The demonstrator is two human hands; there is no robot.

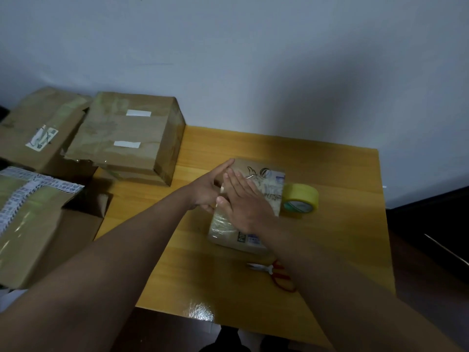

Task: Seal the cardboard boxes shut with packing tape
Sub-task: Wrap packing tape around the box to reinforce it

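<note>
Cardboard under your palms: the small box (247, 207) sits in the middle of the wooden bench (342, 224), and both of your hands are on it. Your right hand (245, 201) lies flat across the top, fingers straight and close together, pressing down on the shiny clear tape that covers the lid; it grips nothing. Your left hand (210, 185) is up against the box's left edge, fingers stretched out and pointing away from you, thumb down near your right thumb; it looks open too, touching the side rather than holding it.

Just past your right fingertips, touching the far right corner of the box, stands the yellow tape roll (300, 199). Close under your right forearm, on the side nearest you, lie the red-handled scissors (272, 273), partly hidden by the arm.

Off beyond your left hand, a big taped box (127, 138) with two white strips rests on top of another one. Further left again there's a box with a torn label (40, 133), and near your left elbow a large box with printed tape (38, 219) hangs over the bench edge. Behind it all is a plain pale wall (253, 59).
</note>
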